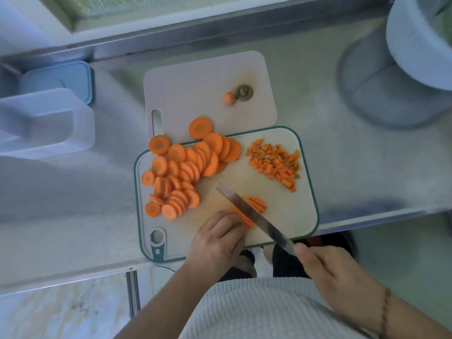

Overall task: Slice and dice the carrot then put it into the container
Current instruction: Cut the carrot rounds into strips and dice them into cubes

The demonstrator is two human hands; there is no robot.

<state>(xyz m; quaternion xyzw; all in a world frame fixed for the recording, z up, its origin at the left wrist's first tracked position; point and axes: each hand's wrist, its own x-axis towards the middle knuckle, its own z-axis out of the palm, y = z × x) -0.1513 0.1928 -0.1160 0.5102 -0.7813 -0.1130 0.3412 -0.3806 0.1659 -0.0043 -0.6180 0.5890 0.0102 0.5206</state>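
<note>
curling knuckles-up, the left hand point(217, 238) pins carrot strips point(247, 216) on the green-rimmed board point(305, 192); the knife point(254, 216) is gripped by the right hand point(335, 272), blade angled across them. rounds point(181, 170) are heaped left, dice point(276, 162) right.

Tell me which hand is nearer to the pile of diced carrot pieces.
Right, though not by much. The right hand grips the knife below the diced carrot pile. The left hand holds carrot strips, below and left of it.
</note>
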